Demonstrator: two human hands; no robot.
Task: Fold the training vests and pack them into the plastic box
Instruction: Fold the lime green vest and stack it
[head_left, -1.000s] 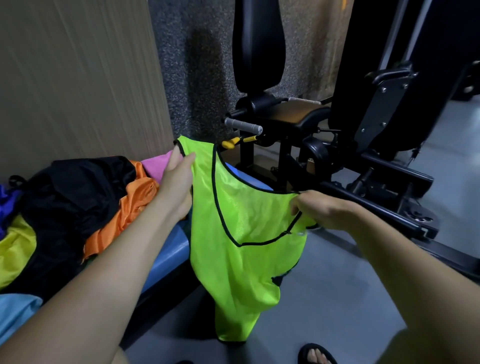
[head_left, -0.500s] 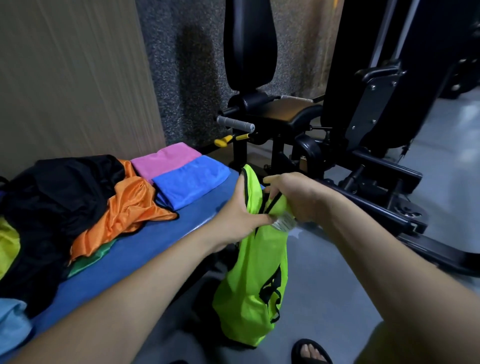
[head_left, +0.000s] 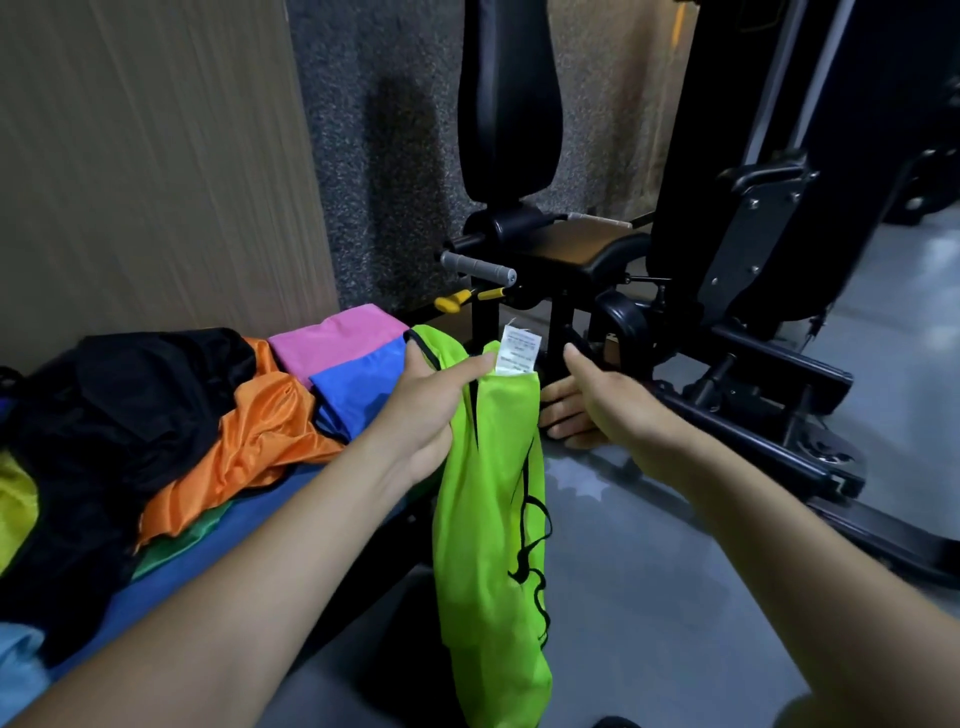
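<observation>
A lime-green training vest (head_left: 488, 519) with black trim hangs doubled lengthwise below my left hand (head_left: 431, 400), which grips its two shoulder straps together; a white label sticks up at the top. My right hand (head_left: 587, 400) is just right of the vest with fingers relaxed and holds nothing. Folded pink (head_left: 337, 343) and blue (head_left: 358, 384) vests lie side by side on the blue bench (head_left: 171, 582). A loose pile of black, orange (head_left: 249, 447), green and yellow vests covers the bench's left part. No plastic box is in view.
A black gym machine (head_left: 727, 291) with a padded seat, a grey handle and yellow levers stands just beyond the bench. A wood-panelled wall (head_left: 145, 166) runs behind the bench. The grey floor (head_left: 649, 597) lies below the hanging vest.
The spread vest was brought together by its shoulders. Both hands met, then my right hand let go and drew slightly right while the left kept the straps.
</observation>
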